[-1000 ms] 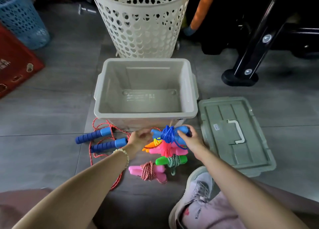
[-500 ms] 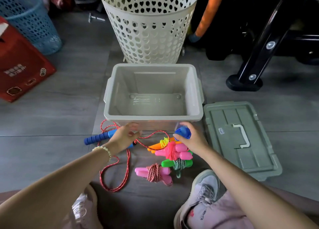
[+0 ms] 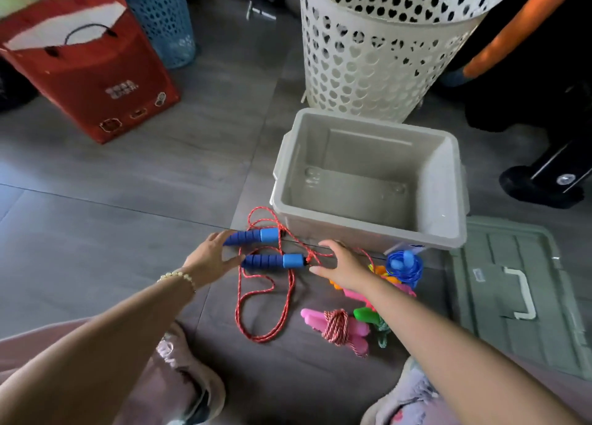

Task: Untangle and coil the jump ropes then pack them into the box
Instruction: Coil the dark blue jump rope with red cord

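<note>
A loose red rope (image 3: 256,309) with two blue foam handles (image 3: 272,260) lies on the floor in front of the grey box (image 3: 445,187), which holds nothing. My left hand (image 3: 209,259) is open, its fingers touching the ends of the blue handles. My right hand (image 3: 341,266) hovers open just right of the handles, over the red cord. Coiled ropes lie in a pile to the right: a blue one (image 3: 404,266), a pink-handled one (image 3: 336,327), and orange, pink and green ones partly hidden by my right forearm.
The grey lid (image 3: 519,293) lies flat right of the box. A cream perforated hamper (image 3: 378,46) stands behind the box. A red bag (image 3: 93,72) and a blue basket (image 3: 166,18) are at the far left. Black equipment legs (image 3: 544,181) stand at the right. My shoes are below.
My right hand has let go of the blue coiled rope, which now lies on the pile, and moved left toward the blue-handled rope. My left hand reached those handles. The view swung left.
</note>
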`<state>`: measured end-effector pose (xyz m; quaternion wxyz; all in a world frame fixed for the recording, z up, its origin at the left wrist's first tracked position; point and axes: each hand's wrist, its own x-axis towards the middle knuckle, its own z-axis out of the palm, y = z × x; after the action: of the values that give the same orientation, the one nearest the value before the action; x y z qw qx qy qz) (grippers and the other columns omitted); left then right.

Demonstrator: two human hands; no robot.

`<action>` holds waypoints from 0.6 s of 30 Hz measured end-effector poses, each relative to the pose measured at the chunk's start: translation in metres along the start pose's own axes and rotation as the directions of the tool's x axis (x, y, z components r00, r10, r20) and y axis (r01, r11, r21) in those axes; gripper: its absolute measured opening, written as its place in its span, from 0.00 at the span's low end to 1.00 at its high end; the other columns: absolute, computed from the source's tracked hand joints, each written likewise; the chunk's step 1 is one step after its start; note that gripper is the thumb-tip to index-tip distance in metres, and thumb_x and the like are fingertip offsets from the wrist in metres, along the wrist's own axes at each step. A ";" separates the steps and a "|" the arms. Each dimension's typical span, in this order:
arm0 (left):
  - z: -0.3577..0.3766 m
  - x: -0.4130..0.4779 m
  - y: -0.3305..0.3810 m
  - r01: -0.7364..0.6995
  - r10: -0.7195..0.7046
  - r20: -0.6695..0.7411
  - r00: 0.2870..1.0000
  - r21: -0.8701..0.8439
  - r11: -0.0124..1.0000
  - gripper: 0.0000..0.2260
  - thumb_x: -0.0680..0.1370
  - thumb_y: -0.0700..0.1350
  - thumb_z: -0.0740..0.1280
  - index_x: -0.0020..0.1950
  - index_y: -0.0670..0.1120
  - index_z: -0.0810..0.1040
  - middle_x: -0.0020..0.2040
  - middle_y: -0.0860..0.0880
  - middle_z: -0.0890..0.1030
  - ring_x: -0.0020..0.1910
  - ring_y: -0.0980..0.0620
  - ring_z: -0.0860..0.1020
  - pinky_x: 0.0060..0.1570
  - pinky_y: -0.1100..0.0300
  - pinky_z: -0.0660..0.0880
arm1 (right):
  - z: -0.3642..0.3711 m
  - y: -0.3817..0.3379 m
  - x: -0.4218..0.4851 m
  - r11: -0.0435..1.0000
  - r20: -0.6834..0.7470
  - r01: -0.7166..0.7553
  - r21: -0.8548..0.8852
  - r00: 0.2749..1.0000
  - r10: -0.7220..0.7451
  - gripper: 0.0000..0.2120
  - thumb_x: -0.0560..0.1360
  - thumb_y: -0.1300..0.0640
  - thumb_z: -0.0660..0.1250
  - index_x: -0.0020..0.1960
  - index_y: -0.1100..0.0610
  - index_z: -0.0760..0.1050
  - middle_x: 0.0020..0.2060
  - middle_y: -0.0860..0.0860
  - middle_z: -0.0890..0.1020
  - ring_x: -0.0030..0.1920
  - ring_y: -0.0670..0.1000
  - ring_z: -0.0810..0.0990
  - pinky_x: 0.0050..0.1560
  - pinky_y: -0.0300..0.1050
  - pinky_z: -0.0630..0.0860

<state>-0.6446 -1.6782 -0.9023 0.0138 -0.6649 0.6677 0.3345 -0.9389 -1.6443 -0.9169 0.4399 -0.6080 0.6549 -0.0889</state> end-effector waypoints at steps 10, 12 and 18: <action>0.033 0.069 -0.022 -0.112 0.085 0.186 0.979 0.139 0.984 0.30 0.77 0.63 0.60 0.76 0.53 0.59 0.75 0.51 0.63 0.73 0.47 0.62 0.71 0.51 0.61 | 0.061 -0.002 0.082 0.990 0.178 -0.119 -0.077 0.975 0.131 0.24 0.69 0.48 0.74 0.61 0.51 0.72 0.58 0.50 0.76 0.58 0.53 0.76 0.60 0.49 0.72; 0.041 0.078 -0.021 -0.136 0.107 0.153 0.982 0.198 0.971 0.30 0.76 0.67 0.55 0.75 0.54 0.61 0.74 0.52 0.65 0.72 0.49 0.61 0.72 0.53 0.56 | 0.069 0.002 0.086 0.980 0.162 -0.117 -0.159 0.977 0.143 0.22 0.69 0.48 0.74 0.60 0.52 0.73 0.57 0.51 0.77 0.56 0.53 0.76 0.58 0.47 0.72; 0.046 0.102 -0.025 -0.057 0.024 0.207 0.978 0.155 0.986 0.18 0.79 0.59 0.61 0.65 0.53 0.75 0.61 0.47 0.72 0.63 0.47 0.68 0.63 0.55 0.64 | 0.087 -0.001 0.094 0.995 0.124 -0.023 -0.100 0.992 0.036 0.19 0.71 0.49 0.72 0.60 0.54 0.76 0.54 0.52 0.76 0.56 0.52 0.75 0.57 0.43 0.70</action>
<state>-0.6533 -1.7433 -0.9962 0.1290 -0.6101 0.7008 0.3465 -0.8668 -1.6899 -1.0122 0.4510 -0.6235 0.6385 -0.0117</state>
